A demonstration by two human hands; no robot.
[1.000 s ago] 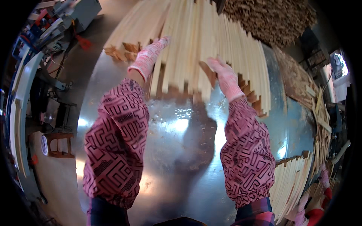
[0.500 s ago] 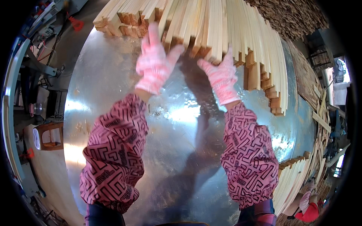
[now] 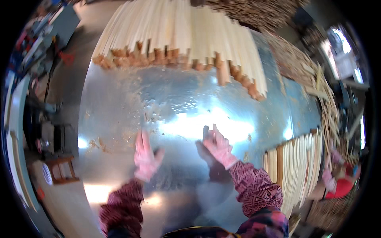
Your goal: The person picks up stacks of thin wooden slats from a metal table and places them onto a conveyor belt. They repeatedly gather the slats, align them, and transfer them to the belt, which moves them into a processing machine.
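Note:
My left hand (image 3: 146,156), in a pink knitted glove, is over the near middle of a shiny metal tabletop (image 3: 119,91). Its fingers point forward, thumb apart, and it holds nothing. To its right my right hand (image 3: 220,148), gloved alike, has its fingers stretched forward; nothing shows in it. Both hands are apart from the wood. Across the far side lies a wide row of pale wooden strips (image 3: 170,27), their brown near ends uneven. A second bundle of strips (image 3: 297,158) lies to the right of my right hand.
Sawdust and chips (image 3: 99,146) are scattered on the metal. A wooden stool (image 3: 63,170) stands at the left beside machinery. Loose offcuts (image 3: 331,115) pile along the right. Another person in red (image 3: 343,186) is at the lower right. More stacked wood (image 3: 258,12) is beyond.
Both hands have drawn back from the far strips toward me. Those strips' near ends now form a more even line. The view has shifted, showing more of the right bundle.

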